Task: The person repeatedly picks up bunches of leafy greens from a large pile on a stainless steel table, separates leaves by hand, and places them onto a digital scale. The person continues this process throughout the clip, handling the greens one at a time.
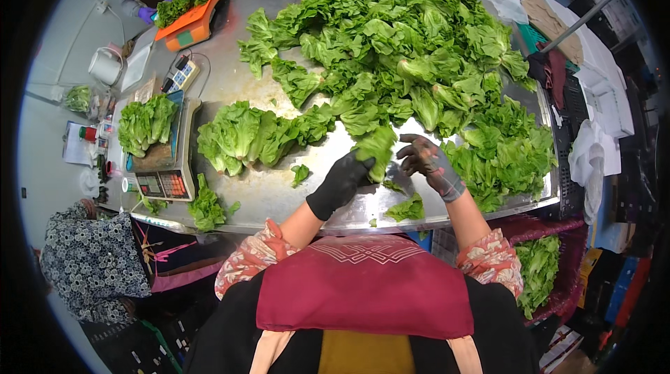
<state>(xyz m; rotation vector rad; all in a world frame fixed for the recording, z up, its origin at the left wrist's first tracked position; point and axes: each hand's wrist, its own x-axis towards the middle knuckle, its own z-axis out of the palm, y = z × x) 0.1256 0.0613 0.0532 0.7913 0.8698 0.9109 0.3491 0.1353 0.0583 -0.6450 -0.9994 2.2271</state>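
Observation:
My left hand point(341, 184), in a black glove, grips a head of green lettuce point(379, 153) above the metal table point(335, 217). The lettuce is blurred. Just to its right is my right hand point(428, 164), in a grey patterned glove, fingers apart and holding nothing. Below my hands, loose lettuce leaves point(407, 209) lie near the table's front edge. Beyond them spreads a large heap of lettuce point(398, 44). A row of lettuce heads point(251, 135) lies to the left, and another pile of lettuce point(502, 149) sits right of my right hand.
At the left, a digital scale point(165, 183) bears lettuce heads point(148, 122). Behind it are a power strip point(184, 78) and an orange scale point(194, 28), where a person in purple gloves point(146, 13) stands. Another person in a flowered garment point(94, 264) is lower left. A lined crate point(570, 269) holds lettuce at right.

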